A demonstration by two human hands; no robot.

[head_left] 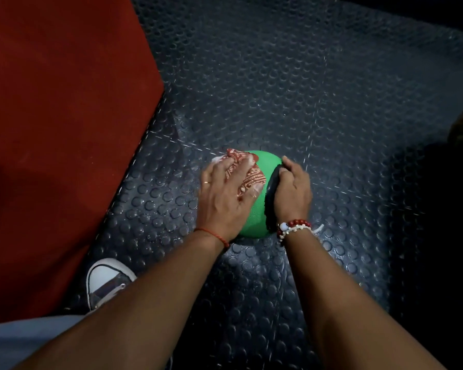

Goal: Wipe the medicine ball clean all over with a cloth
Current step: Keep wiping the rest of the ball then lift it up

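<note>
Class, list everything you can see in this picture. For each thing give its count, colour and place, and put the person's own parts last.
ball: one, green with a black band, on the floor at centre
cloth: one, red and white patterned, on the ball's upper left
floor: one, dark studded rubber, under everything
pad: one, red, left side
shoe: one, grey with white toe, lower left beside the pad
trouser leg: one, pale blue-grey, bottom left corner
ring: one, gold, on a left finger
thread bracelet: one, red, left wrist
bead bracelet: one, red and white, right wrist
left hand: one, presses the cloth onto the ball
right hand: one, grips the ball's black band
</note>
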